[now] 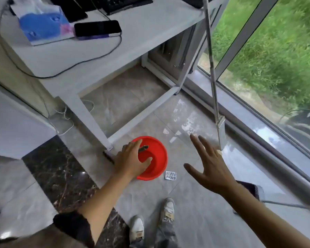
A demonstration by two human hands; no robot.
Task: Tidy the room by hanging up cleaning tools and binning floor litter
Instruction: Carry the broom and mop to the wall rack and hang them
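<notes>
A red plastic basin [159, 158] stands on the tiled floor near the table leg. My left hand [130, 161] hovers over its left rim, palm down, fingers apart. A small dark piece of litter [143, 148] shows just past the fingertips above the basin; I cannot tell if it touches them. My right hand [210, 164] is spread open and empty, to the right of the basin and close to the flat mop head [222, 135]. The mop pole [211, 68] leans up past the table edge. A pill blister pack [170, 175] lies on the floor beside the basin.
A dark stick [108, 157] lies by the white table's leg [93, 122]. A brush with dark bristles [252, 189] and a long handle lies at the lower right. On the table sit a phone [98, 29], a tissue pack [43, 24] and cables. A glass window [276, 59] runs along the right.
</notes>
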